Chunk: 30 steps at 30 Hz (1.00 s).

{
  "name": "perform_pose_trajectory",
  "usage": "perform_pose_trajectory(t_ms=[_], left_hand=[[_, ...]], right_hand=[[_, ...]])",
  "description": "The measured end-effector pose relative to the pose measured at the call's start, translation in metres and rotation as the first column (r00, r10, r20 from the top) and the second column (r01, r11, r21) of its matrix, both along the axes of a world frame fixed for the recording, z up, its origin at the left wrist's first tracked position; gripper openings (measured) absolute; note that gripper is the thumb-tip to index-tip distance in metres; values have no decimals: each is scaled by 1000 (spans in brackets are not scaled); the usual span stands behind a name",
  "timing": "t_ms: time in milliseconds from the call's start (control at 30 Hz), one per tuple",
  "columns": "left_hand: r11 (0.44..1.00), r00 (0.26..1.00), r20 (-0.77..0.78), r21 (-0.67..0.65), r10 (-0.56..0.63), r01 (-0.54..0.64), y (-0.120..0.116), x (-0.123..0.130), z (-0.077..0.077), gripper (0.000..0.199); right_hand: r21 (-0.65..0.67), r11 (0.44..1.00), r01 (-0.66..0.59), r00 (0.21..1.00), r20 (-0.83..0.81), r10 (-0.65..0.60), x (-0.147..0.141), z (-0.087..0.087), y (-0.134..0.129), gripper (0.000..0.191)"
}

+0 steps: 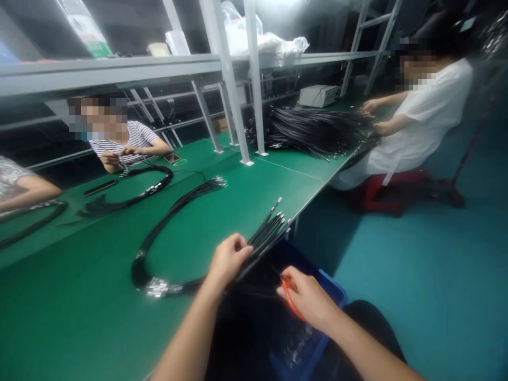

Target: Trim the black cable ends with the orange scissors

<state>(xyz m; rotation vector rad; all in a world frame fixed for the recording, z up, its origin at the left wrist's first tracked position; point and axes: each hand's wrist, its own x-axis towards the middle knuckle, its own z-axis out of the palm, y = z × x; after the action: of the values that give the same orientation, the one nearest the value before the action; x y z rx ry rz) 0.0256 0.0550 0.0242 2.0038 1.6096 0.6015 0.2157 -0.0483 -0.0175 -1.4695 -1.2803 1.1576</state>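
My left hand (pixel 230 258) is closed around part of a bundle of black cables (pixel 266 235) at the edge of the green table (pixel 99 264). The cables' light-tipped ends point away from me, past the hand. My right hand (pixel 304 296) grips an orange-handled tool (pixel 292 300) beyond the table edge, above a blue bin (pixel 337 290); the tool's tip is too dark to make out. Left of my hands, another black cable bundle (pixel 162 217) curves across the tabletop, with silvery connectors (pixel 157 287) at its near end.
Across the table a person in a striped top (pixel 137 135) handles cables; another person's arm (pixel 35 188) is at far left. At right, a person in white (pixel 432 114) sits by a large cable pile (pixel 309 129). White shelf posts (pixel 238 116) stand on the table.
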Motion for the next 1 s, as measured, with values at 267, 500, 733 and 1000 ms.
perform_pose_trajectory(t_ms=[267,500,733,1000], left_hand=[[966,883,395,49,-253,255,-42,46,56,13],[951,769,587,5,-252,308,-68,80,40,9],[933,738,651,-127,-179,337,-73,75,21,11],[953,790,593,-117,-158,278,-82,78,20,12]], right_hand=[[-79,962,262,912,-306,-274,11,14,0,42],[-52,960,275,773,-583,-252,18,39,-13,30],[-22,908,419,615,-728,-302,18,57,-13,34],[-28,901,432,602,-736,-311,18,56,-13,32]])
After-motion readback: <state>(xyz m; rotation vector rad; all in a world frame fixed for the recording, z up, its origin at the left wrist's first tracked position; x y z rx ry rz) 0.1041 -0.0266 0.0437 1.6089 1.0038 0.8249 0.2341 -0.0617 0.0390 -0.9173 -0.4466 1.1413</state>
